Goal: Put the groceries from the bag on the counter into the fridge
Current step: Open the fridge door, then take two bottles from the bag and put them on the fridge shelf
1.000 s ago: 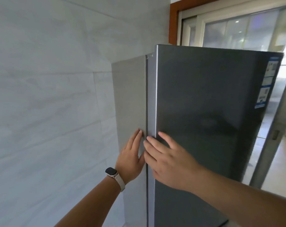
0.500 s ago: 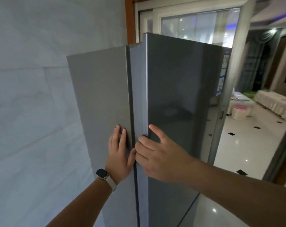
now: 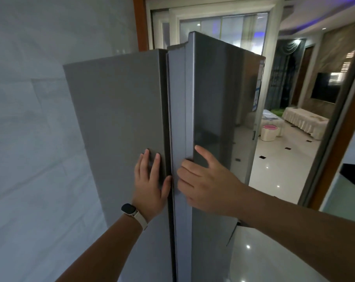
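The fridge door [image 3: 223, 119], centre, just ajar, looks tall, stiff, heavy and glossy-slick, so its left edge is the hold; the right hand [image 3: 205, 180] curls fingers round it, the left hand [image 3: 150, 180] presses flat on the fridge side [image 3: 115, 119]

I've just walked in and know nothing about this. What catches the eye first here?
A tall grey fridge fills the middle, with two bare hands on it: the left hand lies flat on its side, and the right hand curls its fingers round the edge of the fridge door. On the right, a bright room with a glossy tiled floor shows through a doorway.
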